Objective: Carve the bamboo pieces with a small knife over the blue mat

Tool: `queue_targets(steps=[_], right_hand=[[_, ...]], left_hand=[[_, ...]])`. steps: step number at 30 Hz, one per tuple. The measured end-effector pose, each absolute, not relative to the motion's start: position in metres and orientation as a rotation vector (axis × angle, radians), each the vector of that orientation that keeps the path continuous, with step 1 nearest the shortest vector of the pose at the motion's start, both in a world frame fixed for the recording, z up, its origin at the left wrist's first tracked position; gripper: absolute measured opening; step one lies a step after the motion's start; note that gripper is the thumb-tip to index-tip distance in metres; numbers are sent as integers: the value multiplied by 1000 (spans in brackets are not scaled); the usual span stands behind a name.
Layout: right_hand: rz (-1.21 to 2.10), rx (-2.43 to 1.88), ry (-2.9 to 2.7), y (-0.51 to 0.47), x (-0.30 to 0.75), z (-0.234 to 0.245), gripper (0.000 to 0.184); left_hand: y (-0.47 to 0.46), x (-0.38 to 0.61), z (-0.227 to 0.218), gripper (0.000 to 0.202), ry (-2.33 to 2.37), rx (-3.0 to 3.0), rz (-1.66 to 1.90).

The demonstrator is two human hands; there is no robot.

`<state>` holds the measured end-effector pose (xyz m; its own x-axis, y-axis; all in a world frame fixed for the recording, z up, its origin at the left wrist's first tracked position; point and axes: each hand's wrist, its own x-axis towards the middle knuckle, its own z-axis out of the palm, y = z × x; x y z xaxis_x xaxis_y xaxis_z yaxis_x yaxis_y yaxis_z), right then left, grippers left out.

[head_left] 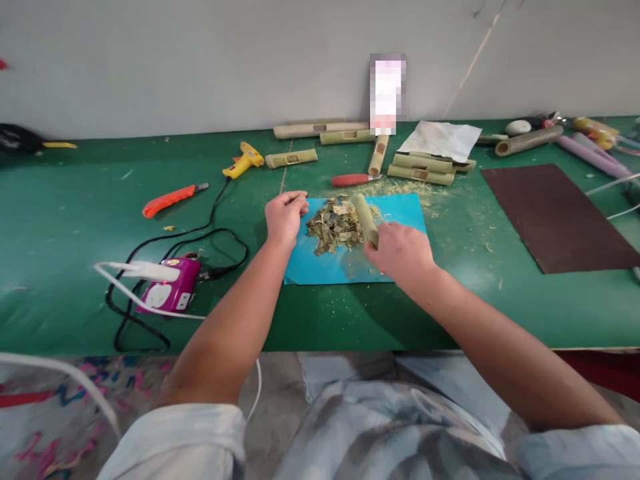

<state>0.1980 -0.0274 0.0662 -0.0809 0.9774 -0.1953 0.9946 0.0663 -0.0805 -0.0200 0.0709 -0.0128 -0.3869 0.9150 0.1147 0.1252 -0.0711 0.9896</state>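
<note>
My right hand (403, 252) is wrapped round the lower end of a short bamboo tube (367, 219), which slants over a blue sheet (395, 270). Beside the tube, on the sheet, lies a heap of dry leaf pieces (333, 230), mixed with pale shavings at its right. At the sheet's upper left corner is my left hand (285, 217), its fingers pinched together; what they hold, if anything, is too small to make out. Behind the sheet rests a red-handled knife (353, 180), near scattered shavings (413, 191).
Several notched bamboo tubes (420, 175) lie along the back, near a phone (387, 93) against the wall. A yellow glue gun (245, 160), an orange cutter (170, 200) and a purple power adapter (175, 283) with cords occupy the left. A dark brown sheet (557, 220) lies right.
</note>
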Motion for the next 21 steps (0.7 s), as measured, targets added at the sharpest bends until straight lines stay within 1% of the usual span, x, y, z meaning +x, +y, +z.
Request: queue_targets(steps=[4,8,21], right_hand=[[-193,2150,2114,-25,220,64,41],[-175,2176,2069,-23,228,59,42],[-246,2029,2223,-20,189,56,39]], left_hand=[[70,-19,-12,15,1533,1148,1529],[70,-18,-11,14,1518,1147,1534],[71,-19,-12,18,1518,1138,1535]])
